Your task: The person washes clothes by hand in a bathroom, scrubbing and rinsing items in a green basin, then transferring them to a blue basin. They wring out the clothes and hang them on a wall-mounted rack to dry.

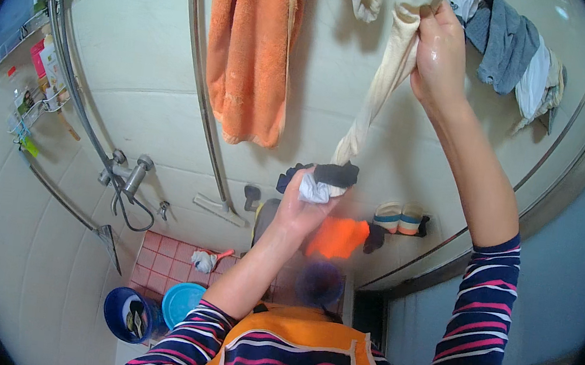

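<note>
My right hand (pixel 441 59) is raised high at the wall and grips the top of a long cream cloth, perhaps a sock (pixel 378 95). The cloth runs down, twisted and narrow, to my left hand (pixel 297 210). In that hand is a bunch of small fabric pieces: a black one (pixel 336 174) and a white one (pixel 315 189), resembling socks. Whether the left fingers also pinch the cream cloth's lower end is hidden. Lower down, beyond my left wrist, is a bright orange cloth (pixel 337 237) with a dark piece beside it.
An orange towel (pixel 250 58) hangs at centre left. Grey and white laundry (pixel 508 45) hangs at upper right. Slippers (pixel 399 218) sit on a wall rack. A squeegee (pixel 219 209), shower tap (pixel 133 175), blue bucket (pixel 112 319) and light-blue basin (pixel 181 302) are at left.
</note>
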Demonstrator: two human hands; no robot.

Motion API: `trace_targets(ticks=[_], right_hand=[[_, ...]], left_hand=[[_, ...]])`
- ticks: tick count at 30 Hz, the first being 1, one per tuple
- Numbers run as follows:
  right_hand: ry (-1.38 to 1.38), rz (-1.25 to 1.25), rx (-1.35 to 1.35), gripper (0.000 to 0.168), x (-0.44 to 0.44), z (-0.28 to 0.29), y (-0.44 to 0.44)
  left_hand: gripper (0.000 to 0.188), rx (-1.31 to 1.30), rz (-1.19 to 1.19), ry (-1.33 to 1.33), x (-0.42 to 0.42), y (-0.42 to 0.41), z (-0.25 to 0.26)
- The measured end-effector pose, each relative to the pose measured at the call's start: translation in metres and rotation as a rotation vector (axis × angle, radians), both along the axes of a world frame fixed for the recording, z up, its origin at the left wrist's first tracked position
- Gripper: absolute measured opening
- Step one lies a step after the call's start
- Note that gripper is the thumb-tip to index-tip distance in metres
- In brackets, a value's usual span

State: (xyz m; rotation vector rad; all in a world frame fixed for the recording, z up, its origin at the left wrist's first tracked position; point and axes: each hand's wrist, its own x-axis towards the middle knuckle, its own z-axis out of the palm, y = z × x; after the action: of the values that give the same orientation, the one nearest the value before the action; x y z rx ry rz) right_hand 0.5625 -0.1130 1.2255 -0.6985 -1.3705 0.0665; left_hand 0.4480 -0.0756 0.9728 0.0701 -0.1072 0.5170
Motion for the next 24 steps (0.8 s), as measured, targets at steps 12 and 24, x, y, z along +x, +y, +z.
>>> trace_targets(ticks=[12, 24], right_hand=[[0.014, -0.101, 0.224, 0.017, 0.007, 0.067, -0.021], [-0.507, -0.240, -0.246, 0.020, 0.062, 0.015, -0.018]], left_hand=[[0.016, 0.130, 0.158, 0.223, -0.001, 0.019, -0.059], [0.014, 0.792, 0.517, 0.335, -0.051, 0.002, 0.110]])
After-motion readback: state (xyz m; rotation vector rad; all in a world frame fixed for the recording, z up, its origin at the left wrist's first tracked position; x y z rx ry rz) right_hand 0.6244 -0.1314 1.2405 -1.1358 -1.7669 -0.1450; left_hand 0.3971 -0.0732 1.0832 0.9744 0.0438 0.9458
